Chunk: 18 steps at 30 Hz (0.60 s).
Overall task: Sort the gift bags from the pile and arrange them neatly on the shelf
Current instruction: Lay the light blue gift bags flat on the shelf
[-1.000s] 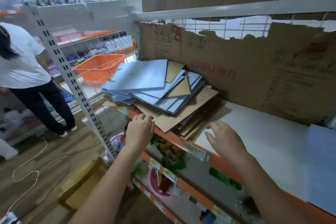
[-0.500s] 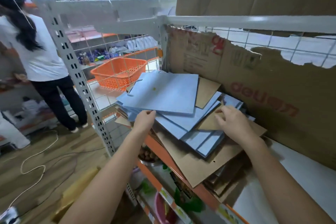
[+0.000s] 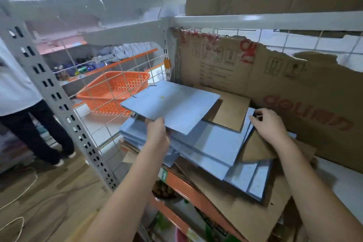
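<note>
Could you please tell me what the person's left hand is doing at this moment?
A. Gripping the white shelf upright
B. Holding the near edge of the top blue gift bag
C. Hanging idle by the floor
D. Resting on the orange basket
B: the left hand grips the near edge of the top blue gift bag, raised above the pile.

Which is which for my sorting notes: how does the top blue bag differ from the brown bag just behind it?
The top blue bag is pale blue; the brown bag is kraft brown. The blue one is lifted at its near edge in the left hand's grip; the brown one lies on the pile, untouched. The blue one shows whole; the brown one is partly covered by it. Both are folded flat.
</note>
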Each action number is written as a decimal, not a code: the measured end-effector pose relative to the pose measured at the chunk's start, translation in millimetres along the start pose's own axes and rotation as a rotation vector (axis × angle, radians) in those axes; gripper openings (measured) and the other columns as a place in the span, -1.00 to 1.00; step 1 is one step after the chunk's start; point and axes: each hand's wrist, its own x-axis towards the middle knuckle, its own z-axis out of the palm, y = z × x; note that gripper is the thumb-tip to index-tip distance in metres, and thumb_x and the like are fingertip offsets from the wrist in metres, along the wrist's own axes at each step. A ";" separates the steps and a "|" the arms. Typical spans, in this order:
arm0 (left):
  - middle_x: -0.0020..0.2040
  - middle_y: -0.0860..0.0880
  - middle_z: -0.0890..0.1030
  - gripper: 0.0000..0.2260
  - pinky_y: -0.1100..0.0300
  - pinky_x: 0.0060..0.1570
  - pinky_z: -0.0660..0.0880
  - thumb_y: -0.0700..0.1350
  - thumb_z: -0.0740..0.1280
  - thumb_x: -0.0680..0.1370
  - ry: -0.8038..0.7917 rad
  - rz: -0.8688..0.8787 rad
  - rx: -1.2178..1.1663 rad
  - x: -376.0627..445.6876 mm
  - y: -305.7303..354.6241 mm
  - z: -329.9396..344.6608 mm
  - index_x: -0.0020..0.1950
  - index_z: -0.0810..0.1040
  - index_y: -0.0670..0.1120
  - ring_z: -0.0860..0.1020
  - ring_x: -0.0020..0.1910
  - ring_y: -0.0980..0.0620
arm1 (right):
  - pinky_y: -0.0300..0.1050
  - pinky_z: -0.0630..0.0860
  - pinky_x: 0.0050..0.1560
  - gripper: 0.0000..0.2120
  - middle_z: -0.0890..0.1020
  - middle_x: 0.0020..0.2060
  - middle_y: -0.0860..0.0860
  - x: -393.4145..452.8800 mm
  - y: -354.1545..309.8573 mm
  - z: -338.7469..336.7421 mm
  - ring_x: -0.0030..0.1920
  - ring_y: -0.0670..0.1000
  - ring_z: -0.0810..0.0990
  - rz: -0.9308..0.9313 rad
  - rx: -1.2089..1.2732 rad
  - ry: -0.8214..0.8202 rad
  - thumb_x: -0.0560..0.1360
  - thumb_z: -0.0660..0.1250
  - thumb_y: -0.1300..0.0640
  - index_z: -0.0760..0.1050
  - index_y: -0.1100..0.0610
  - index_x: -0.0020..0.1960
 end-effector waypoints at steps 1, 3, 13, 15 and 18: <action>-0.04 -0.06 0.56 -0.69 0.14 -0.19 0.49 -0.37 0.11 0.57 0.003 0.022 0.034 5.5 2.5 -3.8 0.26 0.38 -0.14 0.54 -0.18 0.02 | -0.05 0.38 0.13 -0.59 0.45 0.25 0.22 3.9 -1.5 1.6 0.21 0.20 0.47 0.025 0.016 0.015 0.56 0.23 0.06 0.38 0.26 0.33; 0.02 -0.07 0.58 -0.67 0.19 -0.23 0.55 -0.38 0.13 0.55 -0.029 0.073 0.107 10.6 8.1 -13.3 0.27 0.40 -0.13 0.57 -0.12 0.02 | -0.05 0.38 0.13 -0.57 0.48 0.25 0.21 9.9 -4.7 3.0 0.24 0.20 0.46 0.080 0.056 0.022 0.54 0.26 0.05 0.39 0.26 0.33; 0.19 0.00 0.53 -0.66 -0.03 -0.02 0.50 -0.24 0.14 0.60 -0.299 -0.025 0.381 -19.3 18.0 -60.3 0.36 0.28 -0.01 0.53 0.13 -0.10 | -0.03 0.42 0.12 -0.66 0.56 0.13 0.13 10.5 -17.9 5.8 0.16 0.15 0.51 0.230 0.146 0.082 0.47 0.36 0.11 0.47 0.23 0.19; 0.19 -0.01 0.51 -0.66 -0.02 -0.04 0.51 -0.23 0.14 0.61 -0.312 0.002 0.415 -24.2 18.9 -59.8 0.36 0.26 0.01 0.52 0.13 -0.11 | -0.04 0.43 0.10 -0.60 0.57 0.02 0.11 8.6 -19.8 5.4 0.09 0.12 0.52 0.271 0.147 0.056 0.49 0.34 0.07 0.44 0.25 0.25; 0.09 0.01 0.52 -0.71 -0.02 -0.15 0.52 -0.23 0.12 0.61 -0.332 0.011 0.444 -28.8 17.2 -57.7 0.25 0.25 0.08 0.52 0.06 -0.14 | -0.01 0.46 0.05 -0.68 0.53 -0.26 0.02 7.8 -22.4 6.0 -0.11 0.06 0.49 0.292 0.183 0.067 0.50 0.34 0.09 0.50 0.28 0.15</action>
